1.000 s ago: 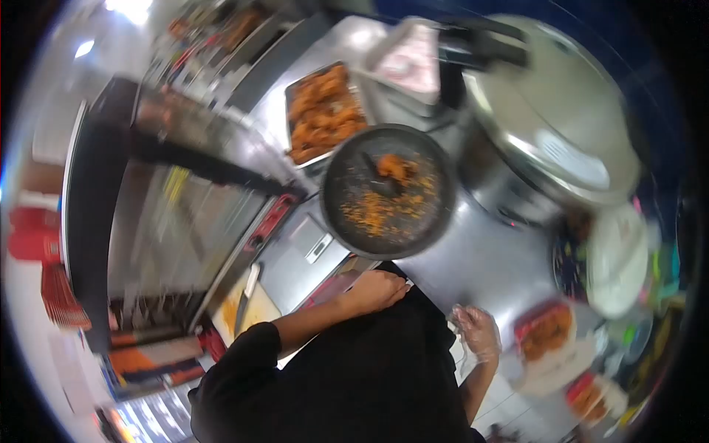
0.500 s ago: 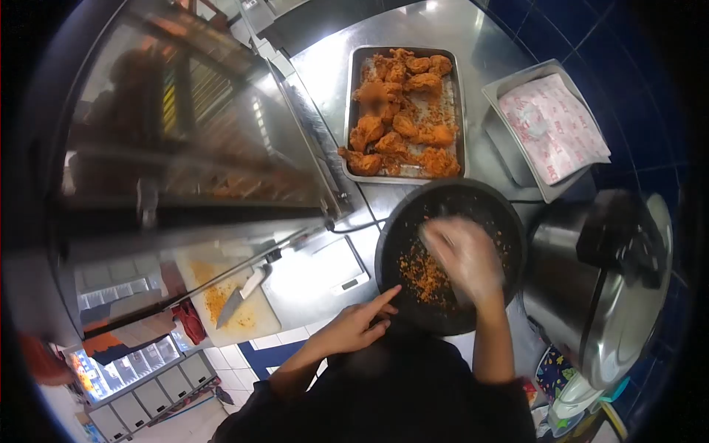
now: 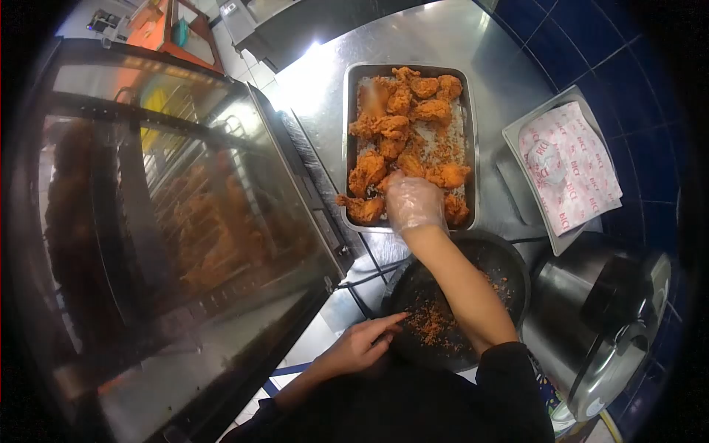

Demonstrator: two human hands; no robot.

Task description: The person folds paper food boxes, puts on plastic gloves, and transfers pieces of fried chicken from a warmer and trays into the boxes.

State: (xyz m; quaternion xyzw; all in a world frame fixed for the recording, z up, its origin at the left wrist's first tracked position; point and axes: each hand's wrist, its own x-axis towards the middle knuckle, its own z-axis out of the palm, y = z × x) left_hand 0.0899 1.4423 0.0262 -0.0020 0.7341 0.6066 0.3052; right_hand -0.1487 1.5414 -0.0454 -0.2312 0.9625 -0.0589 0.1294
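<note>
My right hand [image 3: 415, 203], in a clear plastic glove, reaches into the near part of a metal tray [image 3: 473, 148] of fried chicken pieces [image 3: 391, 127]. Its fingers are closed at a piece of fried chicken [image 3: 410, 164], with the fingertips partly hidden. My right forearm crosses above a dark round bowl [image 3: 517, 269] with orange crumbs [image 3: 430, 325] in it. At the bowl's near left edge is my bare left hand [image 3: 365, 343], its index finger stretched toward the crumbs and the other fingers loosely bent, with nothing visible in it.
A glass-fronted display cabinet [image 3: 221, 221] stands at the left. On the right are a metal container [image 3: 521, 192] with printed paper sheets [image 3: 572, 166] on top and a large steel cooker [image 3: 583, 295]. A cable [image 3: 377, 273] runs behind the bowl. Blue wall tiles [image 3: 598, 66] bound the right side.
My right hand has moved from the bowl forward into the chicken tray. My left hand has stayed at the bowl's edge. The view has shifted, showing more of the cabinet.
</note>
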